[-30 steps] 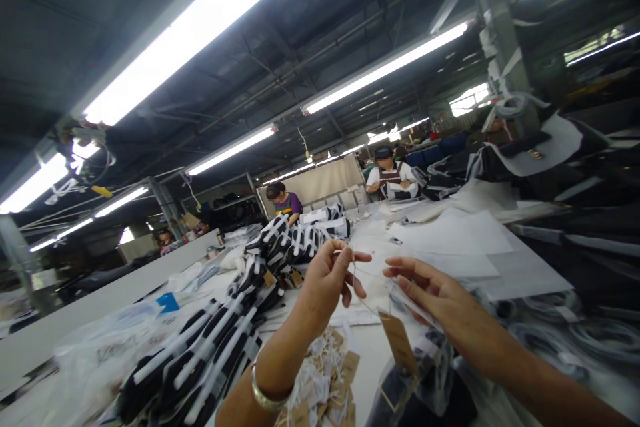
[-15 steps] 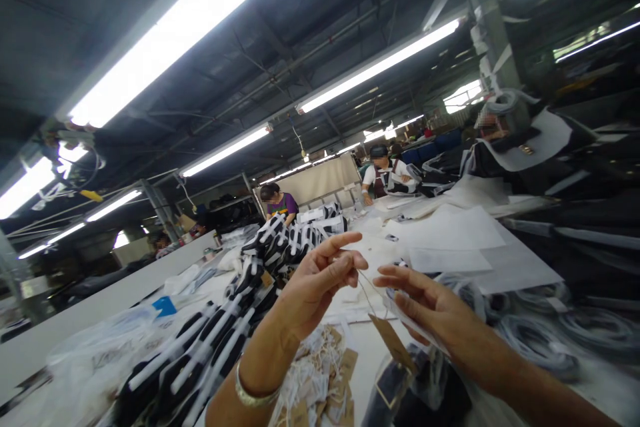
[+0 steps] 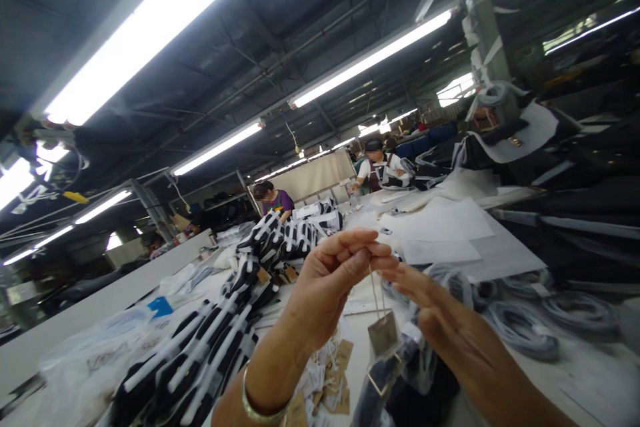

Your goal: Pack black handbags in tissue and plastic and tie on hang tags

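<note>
My left hand (image 3: 327,283) is raised over the table, its thumb and fingers pinched on the thin string of a brown hang tag (image 3: 383,334) that dangles below. My right hand (image 3: 440,317) meets it from the right, fingertips touching the same string at the pinch. Under the tag lies a dark garment in a clear plastic bag (image 3: 400,380). A heap of loose brown and white tags (image 3: 325,380) sits below my left wrist, which wears a silver bangle.
A long pile of black-and-white striped garments (image 3: 240,320) runs along the left. White paper sheets (image 3: 440,230) cover the table beyond my hands. Bagged dark items (image 3: 535,333) lie at right. Other people work at the far end (image 3: 380,167) and behind the pile (image 3: 273,200).
My two hands have come together; the right fingertips now touch the string at the left hand's pinch. The tag has swung from slanting to hanging straight down.
</note>
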Action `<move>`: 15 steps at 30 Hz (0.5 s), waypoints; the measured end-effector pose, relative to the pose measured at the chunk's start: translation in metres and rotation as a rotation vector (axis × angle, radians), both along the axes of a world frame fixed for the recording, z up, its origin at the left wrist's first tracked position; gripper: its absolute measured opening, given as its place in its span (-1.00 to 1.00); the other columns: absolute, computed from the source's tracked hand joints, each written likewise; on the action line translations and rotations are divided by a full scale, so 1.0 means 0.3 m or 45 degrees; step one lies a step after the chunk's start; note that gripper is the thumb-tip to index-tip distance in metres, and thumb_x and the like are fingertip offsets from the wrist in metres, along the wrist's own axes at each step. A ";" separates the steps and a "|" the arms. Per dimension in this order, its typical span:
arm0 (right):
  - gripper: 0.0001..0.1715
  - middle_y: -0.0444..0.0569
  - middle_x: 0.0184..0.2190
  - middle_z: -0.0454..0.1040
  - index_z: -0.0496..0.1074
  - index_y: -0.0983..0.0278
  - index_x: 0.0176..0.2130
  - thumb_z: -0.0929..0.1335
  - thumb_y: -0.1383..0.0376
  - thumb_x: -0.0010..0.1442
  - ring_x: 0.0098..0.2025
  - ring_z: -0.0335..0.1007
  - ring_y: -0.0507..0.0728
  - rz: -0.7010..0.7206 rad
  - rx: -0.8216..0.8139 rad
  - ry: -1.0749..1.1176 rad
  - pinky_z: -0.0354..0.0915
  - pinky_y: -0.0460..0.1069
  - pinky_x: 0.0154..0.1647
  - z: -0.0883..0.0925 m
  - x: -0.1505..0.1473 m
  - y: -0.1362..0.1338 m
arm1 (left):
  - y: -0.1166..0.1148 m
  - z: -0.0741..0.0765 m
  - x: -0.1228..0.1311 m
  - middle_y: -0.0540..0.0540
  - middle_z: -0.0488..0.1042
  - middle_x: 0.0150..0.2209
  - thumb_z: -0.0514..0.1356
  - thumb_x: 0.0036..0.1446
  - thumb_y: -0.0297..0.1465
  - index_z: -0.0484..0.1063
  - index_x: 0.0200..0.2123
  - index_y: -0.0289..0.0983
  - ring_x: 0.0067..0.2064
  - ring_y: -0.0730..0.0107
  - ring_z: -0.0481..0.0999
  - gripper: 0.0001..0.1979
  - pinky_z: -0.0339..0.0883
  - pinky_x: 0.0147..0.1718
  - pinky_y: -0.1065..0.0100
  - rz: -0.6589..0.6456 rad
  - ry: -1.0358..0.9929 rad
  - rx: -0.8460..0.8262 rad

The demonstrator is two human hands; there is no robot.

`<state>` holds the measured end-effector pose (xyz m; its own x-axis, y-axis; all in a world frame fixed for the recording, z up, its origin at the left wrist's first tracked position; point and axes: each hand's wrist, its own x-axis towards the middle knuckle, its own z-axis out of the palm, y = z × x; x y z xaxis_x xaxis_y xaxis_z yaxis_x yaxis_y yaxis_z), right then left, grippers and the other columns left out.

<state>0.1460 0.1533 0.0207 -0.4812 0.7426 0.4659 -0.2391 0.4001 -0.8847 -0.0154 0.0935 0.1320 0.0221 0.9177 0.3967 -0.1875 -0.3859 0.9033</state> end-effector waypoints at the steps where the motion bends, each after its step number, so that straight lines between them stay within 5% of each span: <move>1: -0.38 0.07 0.25 0.38 0.38 0.08 0.20 0.32 -0.13 0.29 0.32 0.22 0.31 0.064 -0.050 0.041 0.15 0.21 0.36 0.012 -0.006 -0.012 | -0.002 -0.005 0.012 -0.05 0.65 -0.20 0.34 0.22 -0.44 0.60 -0.11 -0.21 -0.14 0.39 0.64 -0.83 0.48 -0.02 0.38 -0.015 0.023 0.002; 4: -0.52 0.07 -0.08 0.56 0.47 0.16 -0.04 0.35 -0.12 0.27 0.05 0.46 0.26 0.180 -0.234 0.093 0.39 0.11 0.12 0.034 -0.029 -0.038 | -0.010 -0.025 0.035 -0.05 0.64 -0.19 0.33 0.23 -0.43 0.60 -0.09 -0.19 -0.12 0.35 0.64 -0.82 0.50 -0.07 0.37 -0.029 0.060 -0.005; 8: -0.54 -0.03 -0.36 0.54 0.48 0.21 -0.25 0.38 -0.12 0.25 -0.27 0.48 0.14 0.101 -0.458 0.180 0.42 -0.03 -0.21 0.000 -0.037 -0.056 | -0.020 -0.060 0.036 -0.04 0.65 -0.22 0.32 0.23 -0.47 0.60 -0.11 -0.21 -0.15 0.36 0.65 -0.83 0.50 -0.04 0.35 -0.049 0.006 -0.013; 12: -0.55 -0.11 -0.47 0.45 0.49 0.19 -0.19 0.47 -0.08 0.14 -0.60 0.22 0.00 0.065 -0.713 0.330 0.21 -0.12 -0.63 -0.063 -0.004 -0.077 | -0.038 -0.116 0.009 -0.04 0.65 -0.21 0.30 0.25 -0.48 0.59 -0.09 -0.22 -0.18 0.39 0.66 -0.83 0.48 -0.02 0.35 -0.092 -0.057 -0.078; 15: -0.54 -0.17 -0.60 0.38 0.49 0.22 -0.23 0.50 -0.08 0.11 -0.70 0.00 -0.10 0.053 -0.787 0.193 -0.02 -0.18 -0.73 -0.106 0.046 -0.098 | -0.062 -0.174 -0.032 -0.05 0.64 -0.20 0.31 0.25 -0.45 0.56 -0.06 -0.22 -0.19 0.38 0.67 -0.81 0.49 -0.05 0.35 -0.100 -0.061 -0.177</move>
<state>0.1599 0.1239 -0.0110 -0.4779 0.8781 0.0224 -0.3842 -0.1860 -0.9043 -0.0249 0.0750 0.0798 0.0797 0.9601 0.2680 -0.2564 -0.2401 0.9363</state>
